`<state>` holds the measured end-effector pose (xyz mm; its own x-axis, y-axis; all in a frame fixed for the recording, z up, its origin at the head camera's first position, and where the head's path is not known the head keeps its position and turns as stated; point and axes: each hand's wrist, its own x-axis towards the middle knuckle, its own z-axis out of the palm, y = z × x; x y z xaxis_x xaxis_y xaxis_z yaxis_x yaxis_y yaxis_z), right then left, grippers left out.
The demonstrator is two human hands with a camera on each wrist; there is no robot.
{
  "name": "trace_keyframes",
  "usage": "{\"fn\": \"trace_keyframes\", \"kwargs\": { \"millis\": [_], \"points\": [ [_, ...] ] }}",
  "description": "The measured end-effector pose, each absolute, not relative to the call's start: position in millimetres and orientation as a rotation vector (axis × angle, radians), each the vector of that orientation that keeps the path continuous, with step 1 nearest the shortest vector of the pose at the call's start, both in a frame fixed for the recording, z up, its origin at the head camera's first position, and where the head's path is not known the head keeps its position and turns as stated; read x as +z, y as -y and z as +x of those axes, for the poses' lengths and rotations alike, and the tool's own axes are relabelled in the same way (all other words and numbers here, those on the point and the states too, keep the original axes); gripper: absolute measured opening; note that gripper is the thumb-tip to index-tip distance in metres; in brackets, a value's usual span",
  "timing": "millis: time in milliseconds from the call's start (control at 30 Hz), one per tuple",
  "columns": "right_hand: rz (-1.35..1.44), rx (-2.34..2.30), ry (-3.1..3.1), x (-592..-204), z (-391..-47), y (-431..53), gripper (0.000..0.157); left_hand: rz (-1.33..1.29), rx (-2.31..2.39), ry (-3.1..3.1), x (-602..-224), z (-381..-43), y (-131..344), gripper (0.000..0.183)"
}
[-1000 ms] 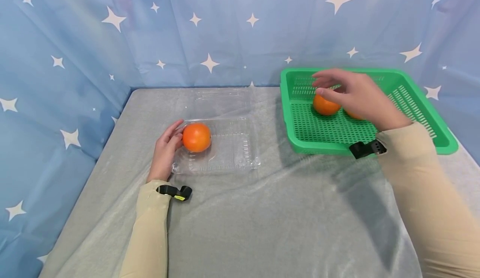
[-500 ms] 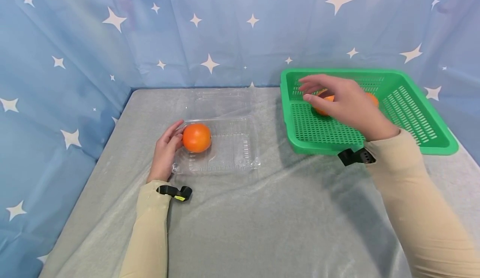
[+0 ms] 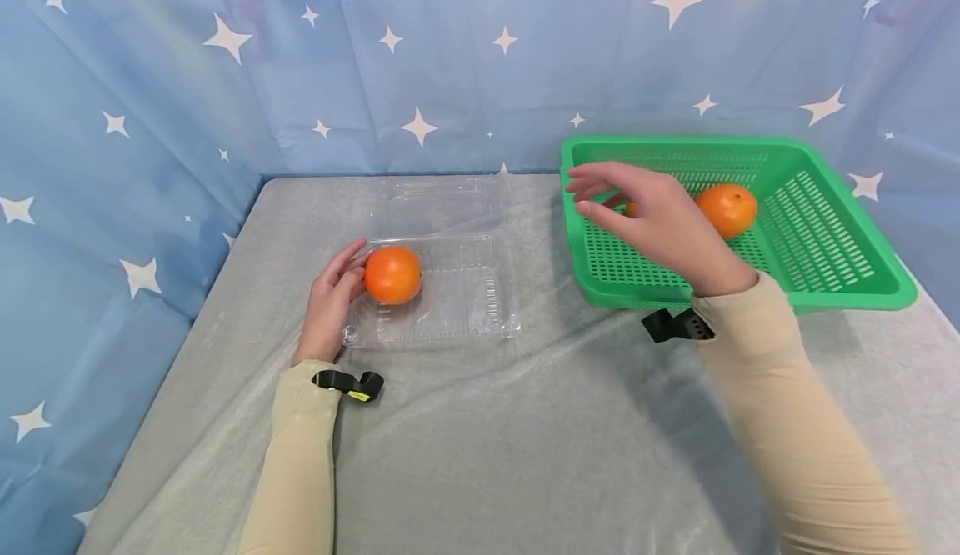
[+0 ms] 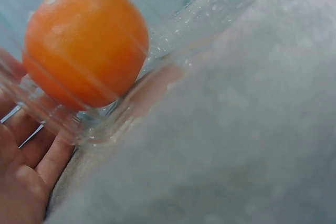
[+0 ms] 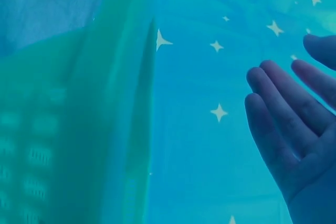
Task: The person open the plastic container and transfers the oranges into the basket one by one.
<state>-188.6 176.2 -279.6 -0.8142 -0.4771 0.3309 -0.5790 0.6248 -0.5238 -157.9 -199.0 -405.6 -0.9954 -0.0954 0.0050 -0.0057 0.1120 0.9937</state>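
Note:
An orange (image 3: 393, 275) sits at the left end of a clear plastic container (image 3: 491, 313), whose lid (image 3: 442, 205) lies folded back behind it. My left hand (image 3: 330, 301) rests against the container's left side; the left wrist view shows its fingers (image 4: 55, 156) extended along the clear wall, outside the orange. My right hand (image 3: 656, 217) hovers over the left part of a green basket (image 3: 592, 290), holding nothing, fingers loosely extended. Inside the basket, one orange (image 3: 727, 210) shows right of the hand, while a second orange (image 3: 632, 210) is mostly hidden behind it.
A grey cloth (image 3: 480, 455) covers the table. Behind and to the left hangs a blue curtain (image 3: 465, 55) with white stars. The basket's raised rim (image 5: 121, 77) stands between the right hand and the container.
My right hand has moved left and slightly toward me across the basket, uncovering the right orange and covering most of the left one. The left hand and the container stay put.

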Motion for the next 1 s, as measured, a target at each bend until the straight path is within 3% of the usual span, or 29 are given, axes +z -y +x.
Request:
{"fn": "trace_keyframes", "kwargs": {
  "millis": [500, 800, 1000],
  "points": [
    [0.941, 1.131, 2.588, -296, -180, -154, 0.035, 0.057, -2.047, 2.260, -428, -171, 208, 0.036],
    [0.906, 1.236, 2.572, -278, -152, -130, 0.033, 0.050, -2.070, 2.240, -426, -171, 209, 0.036],
    [0.918, 1.349, 2.529, -283, -153, -121, 0.036, 0.064, -2.081, 2.236, -427, -170, 208, 0.036]
  ]
}}
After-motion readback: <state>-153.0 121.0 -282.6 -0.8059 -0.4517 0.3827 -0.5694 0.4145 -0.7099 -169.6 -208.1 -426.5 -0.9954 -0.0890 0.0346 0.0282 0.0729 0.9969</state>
